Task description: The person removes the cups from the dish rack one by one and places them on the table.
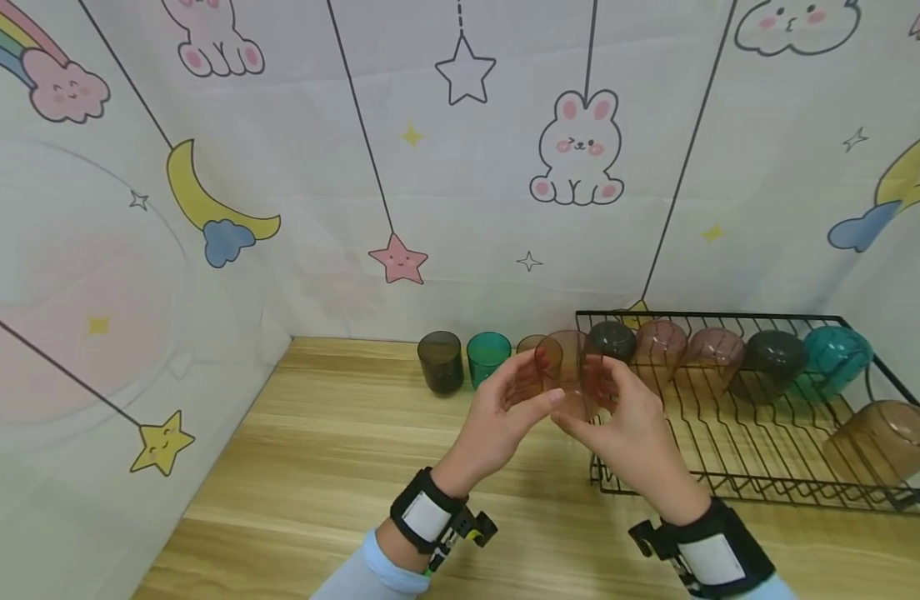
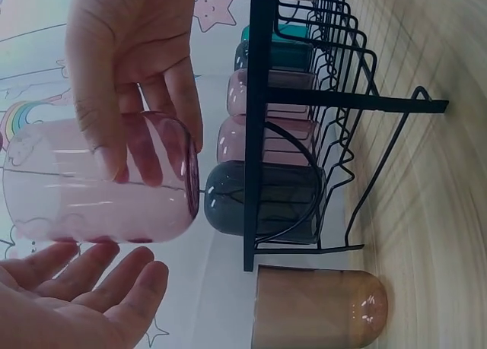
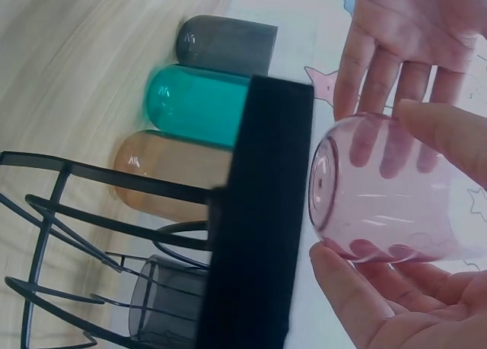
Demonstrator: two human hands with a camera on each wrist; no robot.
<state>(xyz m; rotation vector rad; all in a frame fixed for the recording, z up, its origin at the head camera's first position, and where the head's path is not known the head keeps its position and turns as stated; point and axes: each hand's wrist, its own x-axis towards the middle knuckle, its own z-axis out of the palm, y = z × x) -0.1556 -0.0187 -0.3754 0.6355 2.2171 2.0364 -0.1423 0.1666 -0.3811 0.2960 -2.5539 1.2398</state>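
A clear pink drinking glass (image 1: 572,358) is held upright in the air between both hands, beside the left end of the black rack. My left hand (image 1: 508,417) grips it from the left. From the opposite side my right hand (image 1: 631,425) grips the same glass. In the left wrist view, the right thumb lies across the front of the glass (image 2: 91,182), with fingers showing through behind. Left fingers show through the glass (image 3: 388,189) in the right wrist view. Its thick base points down. The head view partly hides both hands' fingertips.
The black wire rack (image 1: 730,479) holds upside-down glasses: dark grey (image 1: 612,340), pink (image 1: 661,346), another pink (image 1: 715,354), dark grey (image 1: 771,362), teal (image 1: 838,358) and amber (image 1: 872,446). Dark grey (image 1: 441,367), teal (image 1: 489,354) and amber (image 3: 179,174) glasses stand upright on the wooden table (image 1: 317,483).
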